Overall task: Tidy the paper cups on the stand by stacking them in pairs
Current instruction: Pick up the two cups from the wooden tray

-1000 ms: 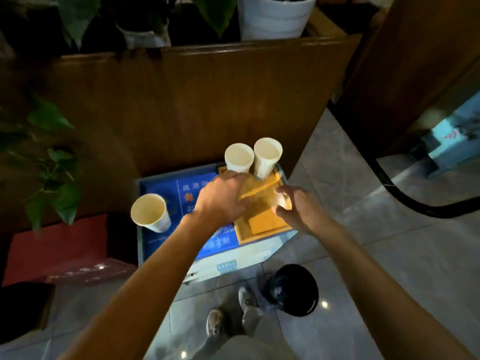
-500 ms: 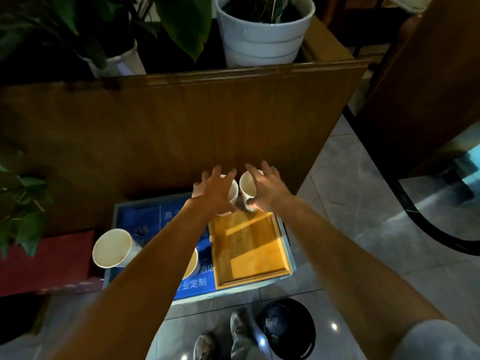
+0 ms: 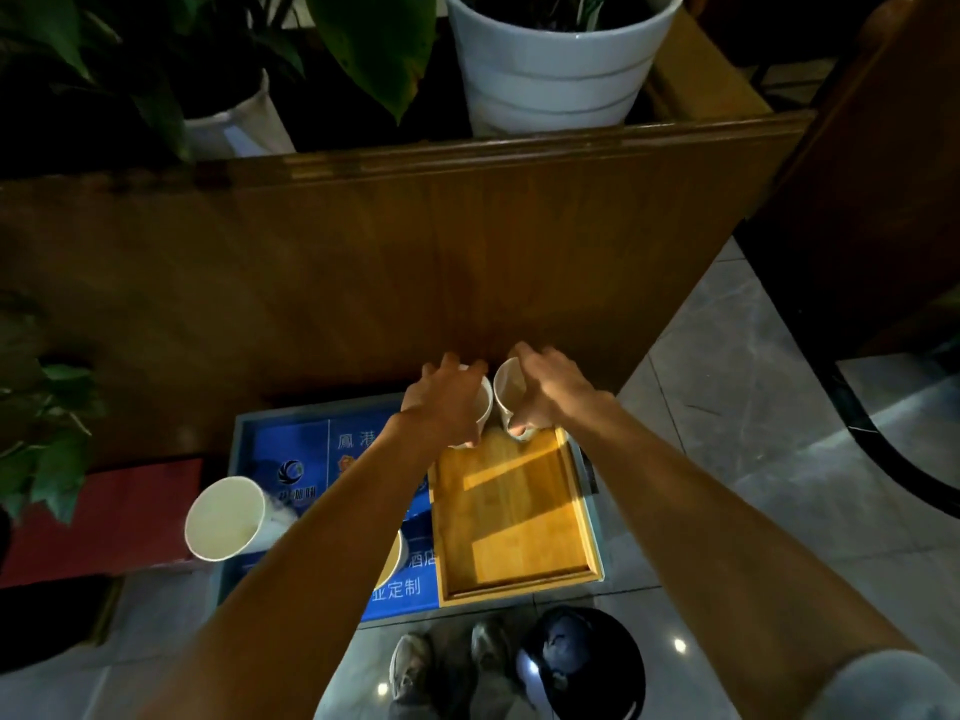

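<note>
Two white paper cups stand side by side at the far edge of the wooden tray (image 3: 511, 517). My left hand (image 3: 444, 402) wraps around the left cup (image 3: 483, 405). My right hand (image 3: 545, 392) grips the right cup (image 3: 506, 387), which tilts slightly. A third paper cup (image 3: 226, 517) stands at the stand's left edge. A fourth cup (image 3: 392, 556) peeks out from under my left forearm, mostly hidden. The stand (image 3: 291, 459) has a blue printed top.
A tall wooden partition (image 3: 363, 262) rises right behind the stand, with white plant pots (image 3: 556, 59) on top. A red box (image 3: 104, 517) lies to the left, leafy plants beside it. A black round bin (image 3: 587, 662) and my shoes sit on the tiled floor below.
Both hands went from the near part of the tray to the two cups at its far edge and closed around them. The view has tilted and moved closer.
</note>
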The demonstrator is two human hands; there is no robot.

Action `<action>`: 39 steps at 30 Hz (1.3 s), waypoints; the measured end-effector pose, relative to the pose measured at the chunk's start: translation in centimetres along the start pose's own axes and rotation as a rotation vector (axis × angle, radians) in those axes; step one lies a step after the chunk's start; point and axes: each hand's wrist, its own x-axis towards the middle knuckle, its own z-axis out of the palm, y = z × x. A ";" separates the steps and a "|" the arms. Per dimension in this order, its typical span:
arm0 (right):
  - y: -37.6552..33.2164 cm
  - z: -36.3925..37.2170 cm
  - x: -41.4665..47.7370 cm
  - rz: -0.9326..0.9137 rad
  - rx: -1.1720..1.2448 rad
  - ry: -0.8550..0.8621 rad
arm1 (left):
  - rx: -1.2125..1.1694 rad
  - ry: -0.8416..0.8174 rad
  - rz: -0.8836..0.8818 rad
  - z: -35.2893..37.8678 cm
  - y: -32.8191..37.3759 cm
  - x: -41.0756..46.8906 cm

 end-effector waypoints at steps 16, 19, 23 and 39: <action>-0.8 2.4 -0.5 0.135 -0.010 0.171 | -0.134 0.033 0.105 0.7 -1.7 0.1; -0.8 2.6 -1.1 0.148 -0.029 0.210 | -0.123 0.033 0.111 0.2 -2.3 -0.2; -1.4 2.7 -2.5 0.209 0.009 0.259 | -0.134 0.047 0.138 -0.8 -3.4 -1.1; -6.4 1.6 -10.9 0.171 0.136 0.446 | -0.279 0.225 0.212 -5.5 -6.5 -10.9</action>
